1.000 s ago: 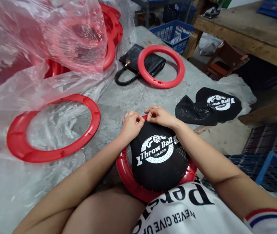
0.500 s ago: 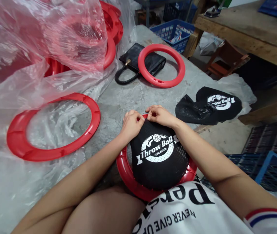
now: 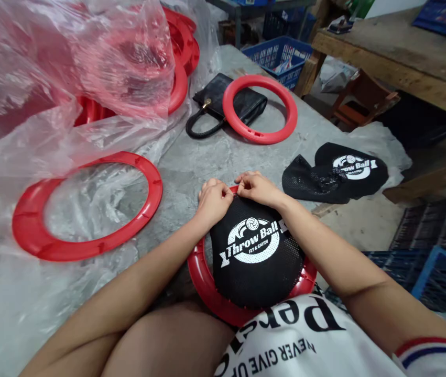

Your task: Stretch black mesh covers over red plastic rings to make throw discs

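Observation:
A black mesh cloth (image 3: 256,277) printed "Throw Ball" in white lies over a red plastic ring (image 3: 203,272) that leans against my body at the table edge. Both hands meet at the far rim. My left hand (image 3: 215,198) pinches the mesh cloth's far edge against the ring, fingers curled over the outside. Just beside it, my right hand (image 3: 256,187) pinches the same edge between thumb and finger. The cloth meets the rim near my body, while gaps show between cloth and ring at the left. My fingertips hide the exact point of attachment.
On the grey table (image 3: 183,162) lie a loose red ring (image 3: 154,183) at left, another red ring (image 3: 260,137) on a black handbag (image 3: 215,94), and spare black mesh cloths (image 3: 321,180). Plastic sheeting (image 3: 18,136) covers more rings. Blue crates (image 3: 297,52) stand beyond.
The view has shifted slightly, so the background sits a little lower. Both hands keep their pinch at the far rim, with hardly any visible movement.

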{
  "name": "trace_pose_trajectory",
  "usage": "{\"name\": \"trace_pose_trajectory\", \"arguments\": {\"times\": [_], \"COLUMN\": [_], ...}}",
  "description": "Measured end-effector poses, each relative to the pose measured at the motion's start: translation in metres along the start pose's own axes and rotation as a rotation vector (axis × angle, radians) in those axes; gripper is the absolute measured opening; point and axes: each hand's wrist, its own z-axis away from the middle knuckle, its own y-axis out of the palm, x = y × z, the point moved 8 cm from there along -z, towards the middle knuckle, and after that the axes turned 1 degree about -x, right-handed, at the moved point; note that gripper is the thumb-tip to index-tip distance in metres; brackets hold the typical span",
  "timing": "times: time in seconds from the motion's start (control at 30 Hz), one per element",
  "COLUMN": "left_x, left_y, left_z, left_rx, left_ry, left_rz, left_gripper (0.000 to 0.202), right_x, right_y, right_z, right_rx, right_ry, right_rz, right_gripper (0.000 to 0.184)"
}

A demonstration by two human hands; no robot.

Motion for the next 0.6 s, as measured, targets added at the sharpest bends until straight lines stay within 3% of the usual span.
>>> {"name": "trace_pose_trajectory", "arguments": {"times": [0.27, 0.6], "left_x": [0.001, 0.004], "left_y": [0.0, -0.002], "left_z": [0.007, 0.006], "left_rx": [-0.012, -0.081], "left_ry": [0.015, 0.019], "left_rz": [0.032, 0.074], "left_gripper": [0.017, 0.014], "right_x": [-0.002, -0.018], "right_y": [0.004, 0.008], "right_z": [0.005, -0.002], "right_rx": [-0.015, -0.058], "right_ry": [-0.057, -0.017], "right_rz": [-0.055, -0.13], "right_gripper": [0.004, 0.012]}}
